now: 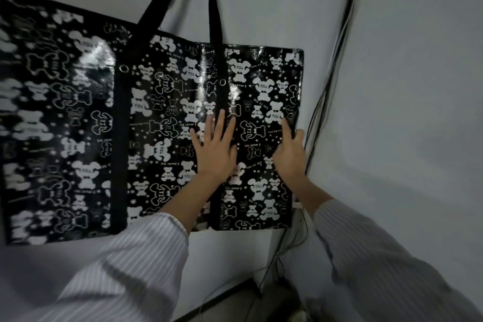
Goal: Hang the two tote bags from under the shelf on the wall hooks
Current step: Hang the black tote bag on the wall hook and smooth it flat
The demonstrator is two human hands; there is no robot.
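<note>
Right bag (264, 102): black tote with white bear print, hanging flat against the wall (261, 2) by its black handles (213, 8). The handles are running up past the top edge of the view, so the hook is not showing; it is judged to be hanging from one.

Left bag (57, 112): same print, lying against the wall just beside the right bag, its edge overlapping behind or beside it. Its handles and hook are out of view, so whether it is hooked cannot be told; its flat, raised position is suggesting that it is.

Left hand (213, 149): open, fingers spread, palm pressing flat on the right bag's face near the vertical strap. Grasping nothing.

Right hand (290, 149): forefinger stretched out, resting on the bag's face at its right edge, thumb near that edge. Whether it is pinching the edge cannot be told.

Cables (337, 60): running down the wall corner just right of the bag, taped near the top.

Sleeves (136, 256): striped, light.

Progress, as a judgement: both bags are appearing to be up on the wall; the hands are smoothing or steadying the right one. Little seems left beyond letting go.
</note>
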